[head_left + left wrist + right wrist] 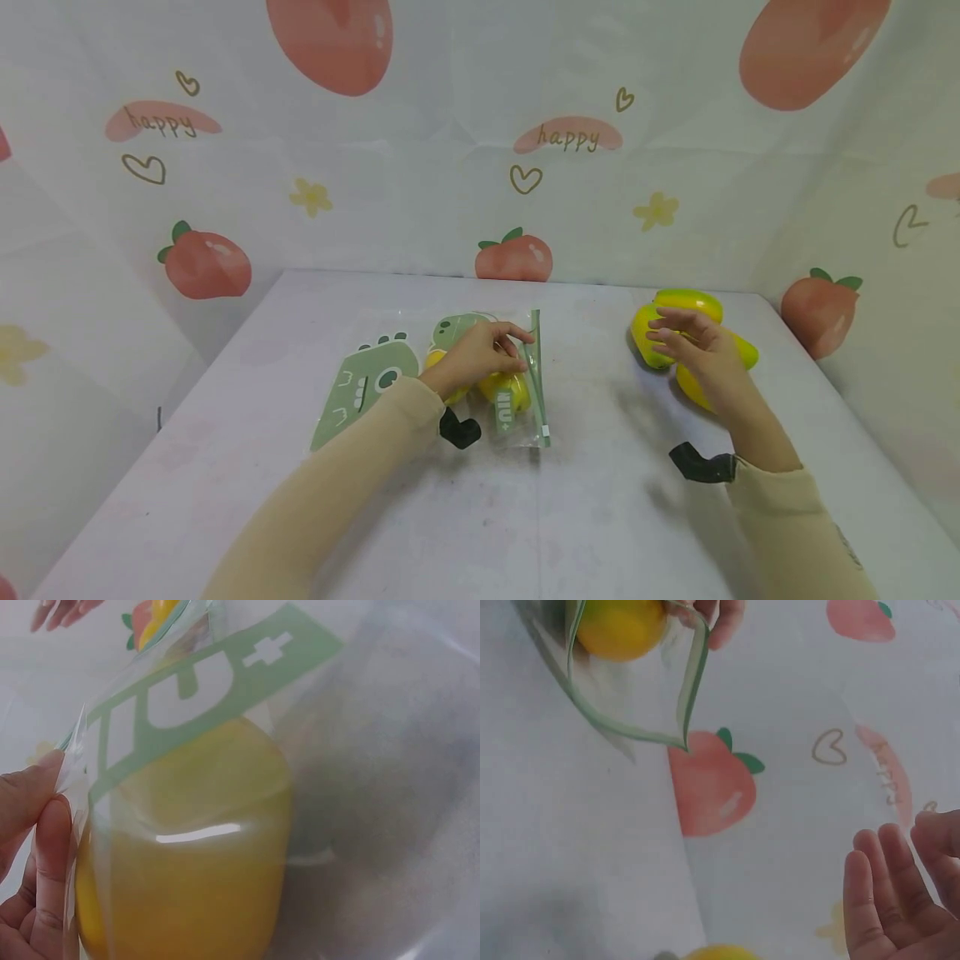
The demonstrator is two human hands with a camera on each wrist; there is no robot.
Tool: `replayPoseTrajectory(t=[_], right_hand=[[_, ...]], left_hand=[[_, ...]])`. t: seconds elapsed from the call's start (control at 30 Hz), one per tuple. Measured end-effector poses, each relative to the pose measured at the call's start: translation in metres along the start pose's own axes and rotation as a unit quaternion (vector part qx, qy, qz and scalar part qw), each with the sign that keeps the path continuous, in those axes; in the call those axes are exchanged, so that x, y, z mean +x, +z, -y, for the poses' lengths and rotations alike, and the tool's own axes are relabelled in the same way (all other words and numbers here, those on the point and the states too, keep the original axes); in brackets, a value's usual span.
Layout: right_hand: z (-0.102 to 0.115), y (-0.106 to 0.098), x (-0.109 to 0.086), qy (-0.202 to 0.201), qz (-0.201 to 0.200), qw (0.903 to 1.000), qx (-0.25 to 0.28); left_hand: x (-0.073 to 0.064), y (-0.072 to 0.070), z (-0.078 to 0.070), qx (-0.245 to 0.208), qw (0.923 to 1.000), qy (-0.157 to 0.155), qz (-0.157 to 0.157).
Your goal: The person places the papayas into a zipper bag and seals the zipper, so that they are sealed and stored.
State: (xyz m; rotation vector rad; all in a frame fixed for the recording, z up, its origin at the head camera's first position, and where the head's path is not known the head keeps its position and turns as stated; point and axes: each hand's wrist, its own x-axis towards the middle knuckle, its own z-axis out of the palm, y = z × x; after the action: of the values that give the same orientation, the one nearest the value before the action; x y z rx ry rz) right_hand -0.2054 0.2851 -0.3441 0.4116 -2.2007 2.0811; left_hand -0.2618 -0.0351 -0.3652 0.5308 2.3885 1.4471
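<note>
A clear zip bag (504, 414) with a green dinosaur print lies on the table, with yellow fruit (195, 847) inside. My left hand (476, 358) pinches the bag's film near its green-edged mouth, thumb against fingers in the left wrist view. In the right wrist view the mouth's green rim (634, 735) stands apart, with a round yellow fruit (622, 630) behind it. Over at the right, my right hand (705, 354) hovers above a group of yellow-green fruits (649, 337). Its fingers (866, 900) are loosely extended and hold nothing.
A white table (480, 517) carries everything. Behind it hangs a white cloth (442, 167) printed with peaches, hearts and flowers. Black wrist mounts (701, 463) stick out from both sleeves. Several fruits, including a long yellow-green one (690, 302), lie close together at the right.
</note>
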Motion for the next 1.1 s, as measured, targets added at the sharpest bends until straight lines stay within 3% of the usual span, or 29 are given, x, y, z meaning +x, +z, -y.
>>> replayPoseTrajectory(t=[0.2, 0.3, 0.5, 0.63, 1.1], right_hand=[[-0.007, -0.016, -0.011, -0.009, -0.037, 0.9993, -0.006], [-0.013, -0.022, -0.017, 0.002, -0.067, 0.9969, -0.041], [-0.024, -0.035, -0.027, 0.042, -0.115, 0.9784, -0.166], [-0.029, -0.044, -0.033, 0.044, -0.131, 0.9678, -0.21], [-0.031, -0.065, -0.044, 0.088, -0.173, 0.9528, -0.233]], left_hand=[[0.0, 0.0, 0.0, 0.003, 1.0, -0.002, -0.002], [-0.001, 0.0, 0.0, 0.003, 1.0, -0.002, 0.0], [-0.001, 0.001, 0.0, -0.001, 1.0, -0.004, 0.002], [-0.001, 0.001, 0.0, -0.002, 1.0, -0.005, -0.001], [-0.001, 0.001, -0.002, -0.011, 0.9998, -0.014, 0.0]])
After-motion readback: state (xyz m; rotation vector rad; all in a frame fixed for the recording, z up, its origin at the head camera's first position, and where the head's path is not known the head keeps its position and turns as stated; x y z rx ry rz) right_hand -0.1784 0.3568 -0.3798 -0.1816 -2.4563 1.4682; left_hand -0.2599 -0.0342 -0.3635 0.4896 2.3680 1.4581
